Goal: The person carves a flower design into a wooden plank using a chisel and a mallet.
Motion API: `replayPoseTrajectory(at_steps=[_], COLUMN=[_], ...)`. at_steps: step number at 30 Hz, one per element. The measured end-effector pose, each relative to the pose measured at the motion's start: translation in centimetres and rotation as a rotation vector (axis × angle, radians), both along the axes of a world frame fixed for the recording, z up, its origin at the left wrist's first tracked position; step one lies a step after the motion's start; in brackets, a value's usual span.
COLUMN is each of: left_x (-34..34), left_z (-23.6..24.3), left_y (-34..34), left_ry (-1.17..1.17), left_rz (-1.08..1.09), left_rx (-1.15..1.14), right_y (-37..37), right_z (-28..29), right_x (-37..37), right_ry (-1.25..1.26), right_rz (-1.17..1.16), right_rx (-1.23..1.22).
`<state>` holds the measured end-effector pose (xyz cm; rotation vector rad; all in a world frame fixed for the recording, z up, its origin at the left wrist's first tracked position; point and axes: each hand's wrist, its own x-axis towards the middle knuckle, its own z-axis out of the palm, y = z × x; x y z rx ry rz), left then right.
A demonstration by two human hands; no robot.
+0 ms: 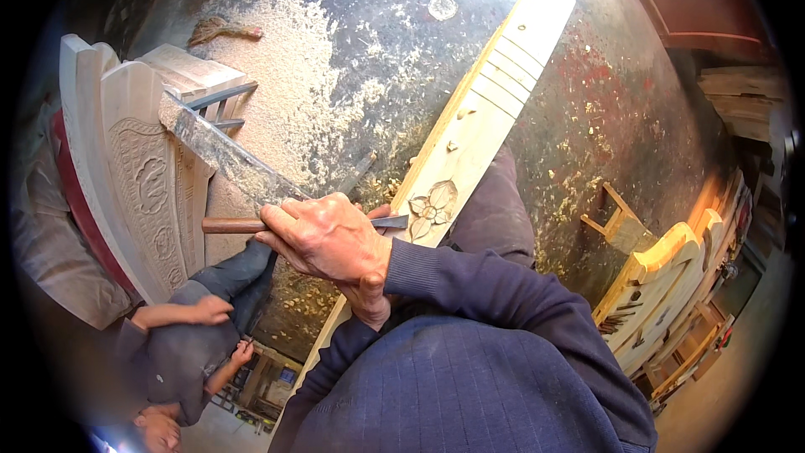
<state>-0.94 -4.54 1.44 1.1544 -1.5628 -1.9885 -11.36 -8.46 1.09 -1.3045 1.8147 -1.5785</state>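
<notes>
My right hand [323, 231] is wrapped around a wood chisel [235, 226] with a brown wooden handle. The handle's end points left, and the flat metal blade comes out on the right side of the hand. Its tip lies over a long pale wooden board [470, 147], beside a flower carved into the surface [433, 208]. Crossed under my right wrist is my left hand [370, 300], mostly hidden; its fingertips show against the blade near the board's edge. Several lines cross the far part of the board, and small wood chips lie on it.
A carved pale wooden panel [147, 176] stands at left, with a dusty board [231, 151] beside it. A person [189, 344] is at lower left. Sawdust [277, 75] covers the floor. At right are a small wooden stool [625, 226] and a curved panel [646, 294] holding several tools.
</notes>
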Motion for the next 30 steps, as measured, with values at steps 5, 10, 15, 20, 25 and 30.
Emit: replayPoseTrajectory(at_steps=[5,10,15,20,25,30], left_x=[0.1,0.1,-0.1,-0.1,-1.0,-1.9], left_z=[-0.2,-0.3,0.1,0.1,0.8,0.9], left_y=[0.1,0.3,0.3,0.1,-0.4,-2.1], left_ry=[0.005,0.016,-0.01,-0.034,-0.046,-0.099], left_rz=[0.024,0.042,0.043,-0.009,-0.02,-0.065], left_rx=[-0.021,-0.042,-0.062,-0.059,-0.054,-0.009], right_y=[-0.1,-0.2,-0.2,-0.1,-0.6,-1.1], right_z=[-0.5,0.1,0.1,-0.4,-0.6,-0.8], right_x=[0.3,0.3,0.0,-0.2,0.0,-1.9], right_ry=[0.012,0.007,-0.009,-0.02,-0.073,-0.197], right_rz=[0.011,0.004,0.006,-0.001,-0.108,-0.239], right_rx=[-0.001,0.001,-0.006,-0.01,0.008,0.014])
